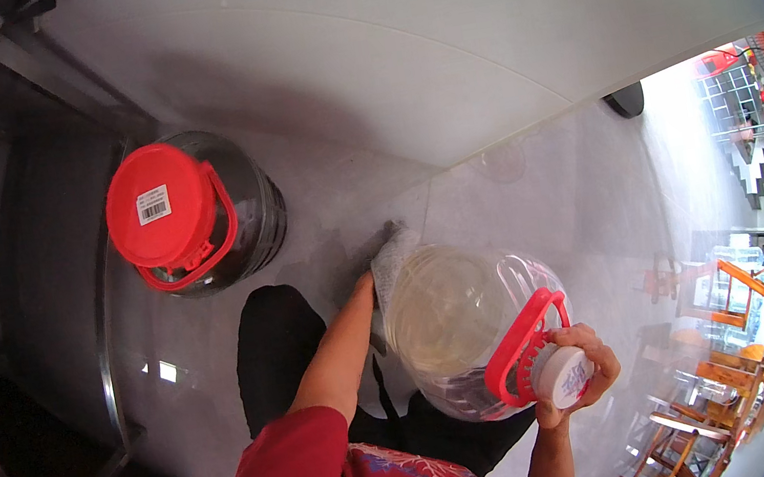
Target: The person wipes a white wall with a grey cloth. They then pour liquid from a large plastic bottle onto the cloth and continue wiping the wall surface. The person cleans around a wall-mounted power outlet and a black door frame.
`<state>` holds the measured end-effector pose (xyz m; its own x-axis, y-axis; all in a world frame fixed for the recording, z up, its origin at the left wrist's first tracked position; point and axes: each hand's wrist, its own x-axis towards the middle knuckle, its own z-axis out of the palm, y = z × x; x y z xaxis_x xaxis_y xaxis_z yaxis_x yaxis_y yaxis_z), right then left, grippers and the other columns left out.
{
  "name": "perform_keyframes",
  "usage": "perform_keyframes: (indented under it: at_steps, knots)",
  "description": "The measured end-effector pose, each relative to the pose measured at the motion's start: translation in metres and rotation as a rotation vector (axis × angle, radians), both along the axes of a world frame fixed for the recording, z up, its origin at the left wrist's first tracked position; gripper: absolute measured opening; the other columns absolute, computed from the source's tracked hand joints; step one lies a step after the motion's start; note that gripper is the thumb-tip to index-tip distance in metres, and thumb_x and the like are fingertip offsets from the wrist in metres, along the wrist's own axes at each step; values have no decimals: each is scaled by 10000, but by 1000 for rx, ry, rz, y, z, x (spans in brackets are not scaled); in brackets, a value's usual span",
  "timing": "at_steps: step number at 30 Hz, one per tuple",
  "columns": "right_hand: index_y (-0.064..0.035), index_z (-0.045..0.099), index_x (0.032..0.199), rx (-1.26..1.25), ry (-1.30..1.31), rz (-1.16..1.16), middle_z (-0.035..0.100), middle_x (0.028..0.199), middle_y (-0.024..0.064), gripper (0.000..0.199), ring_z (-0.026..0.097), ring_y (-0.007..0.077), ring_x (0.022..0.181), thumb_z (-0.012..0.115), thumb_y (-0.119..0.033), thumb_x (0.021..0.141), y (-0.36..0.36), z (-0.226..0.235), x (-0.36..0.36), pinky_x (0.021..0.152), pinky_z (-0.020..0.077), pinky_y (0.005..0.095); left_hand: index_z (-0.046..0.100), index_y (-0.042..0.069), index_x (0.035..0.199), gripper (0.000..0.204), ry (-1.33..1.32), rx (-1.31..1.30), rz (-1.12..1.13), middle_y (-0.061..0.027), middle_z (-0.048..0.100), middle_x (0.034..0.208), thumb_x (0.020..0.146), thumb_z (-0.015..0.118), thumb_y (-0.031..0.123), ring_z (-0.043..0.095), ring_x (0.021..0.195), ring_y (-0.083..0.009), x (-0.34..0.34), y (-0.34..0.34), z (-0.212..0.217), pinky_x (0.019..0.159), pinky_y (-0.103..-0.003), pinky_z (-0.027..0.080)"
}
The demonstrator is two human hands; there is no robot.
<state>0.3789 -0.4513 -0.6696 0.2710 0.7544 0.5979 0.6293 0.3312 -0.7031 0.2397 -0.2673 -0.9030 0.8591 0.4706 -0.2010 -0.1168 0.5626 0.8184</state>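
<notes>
A large clear plastic jug point(443, 318) is tilted in front of me, its white cap point(566, 377) towards the lower right. The jug has a red carry handle point(517, 347) at its neck. My right hand point(602, 359) is closed round the cap and neck, fingers on the far side and thumb below. My left hand point(368, 286) is at the jug's left side with a pale grey cloth point(392, 262) against the plastic. The cloth hides the left fingers; only the wrist and forearm show.
A big dark jar with a red lid point(162, 204) and red handle stands at the left by a dark metal-framed rack point(109, 358). A pale panel point(469, 28) rises ahead. Wooden stools point(704, 412) are at the lower right. My dark-trousered knee point(278, 338) is beside the jug.
</notes>
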Motion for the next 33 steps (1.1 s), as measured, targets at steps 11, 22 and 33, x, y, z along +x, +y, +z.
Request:
perform_keyframes:
  at_steps: [11,22,33]
  knots:
    - [-20,389,1181,-64,24,-2,591,959,197,696,593,255,819,706,-438,725,-6,5,0,755,487,379,593,133,1199,445,174,55,369,-52,464,1377,813,600,356,369,1306,-279,-21,-64,67,1012,-493,353]
    - [-16,387,1186,-66,-2,-4,583,970,200,701,592,257,827,709,-448,738,-5,5,0,767,491,385,526,182,1289,557,328,1326,442,-72,371,1451,792,625,412,276,1355,-343,-24,-104,168,1028,-600,271]
    - [-28,391,1165,-38,-39,-40,579,940,186,706,586,259,810,700,-486,726,-4,-1,1,752,480,380,503,341,1303,485,334,1201,-153,-15,358,1464,827,562,411,295,1333,-365,25,-37,193,958,-631,332]
